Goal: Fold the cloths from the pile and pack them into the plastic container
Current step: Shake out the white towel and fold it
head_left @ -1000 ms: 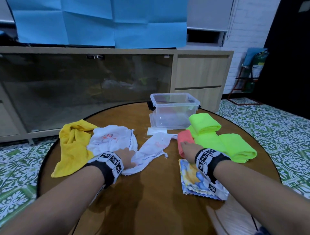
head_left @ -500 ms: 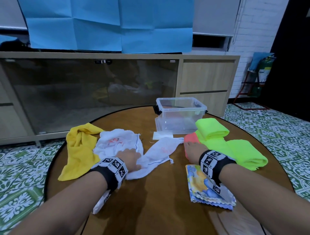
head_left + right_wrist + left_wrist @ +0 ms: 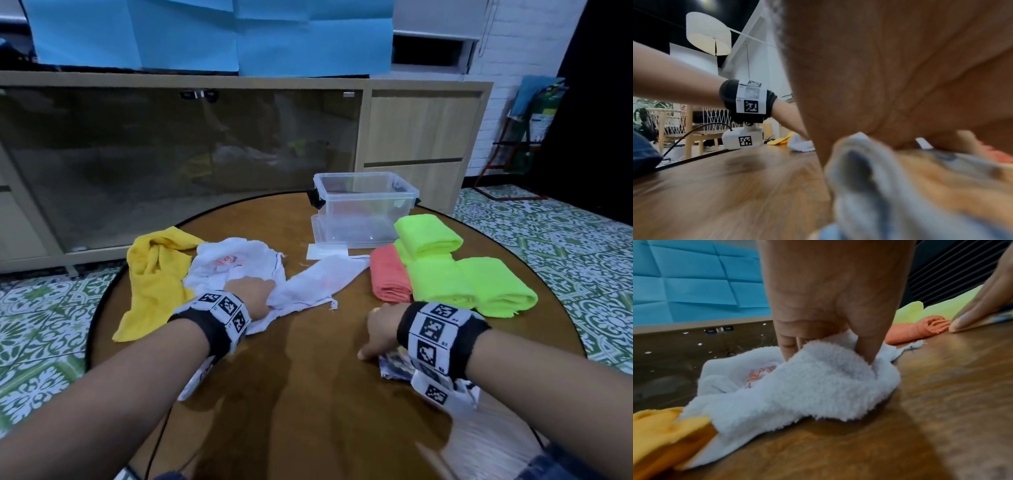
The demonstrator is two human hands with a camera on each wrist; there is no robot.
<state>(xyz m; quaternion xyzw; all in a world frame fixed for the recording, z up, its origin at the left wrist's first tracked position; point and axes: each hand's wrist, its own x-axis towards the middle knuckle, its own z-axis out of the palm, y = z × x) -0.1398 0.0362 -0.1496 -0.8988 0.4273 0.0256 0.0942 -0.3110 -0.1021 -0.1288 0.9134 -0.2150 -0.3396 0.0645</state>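
Observation:
On the round wooden table (image 3: 308, 411), my left hand (image 3: 255, 294) digs its curled fingers into a crumpled white cloth (image 3: 308, 287) with red print. The left wrist view shows that hand (image 3: 830, 344) pinching a fold of the white cloth (image 3: 807, 386). My right hand (image 3: 378, 329) lies on a folded blue-and-yellow patterned cloth (image 3: 394, 368), mostly hidden under the wrist. Its fingers (image 3: 978, 305) look straight and press down. The clear plastic container (image 3: 366, 176) stands open at the table's far side, beyond both hands.
A yellow cloth (image 3: 154, 274) lies loose left of the white one. A rolled coral cloth (image 3: 390, 277) and neon green rolled cloths (image 3: 472, 287) sit right of centre, near the container. A small white slip (image 3: 327, 251) lies before the container. A cabinet stands behind.
My right hand has drawn back from the coral cloth toward me and now rests over the patterned cloth. The left hand stays on the white cloth.

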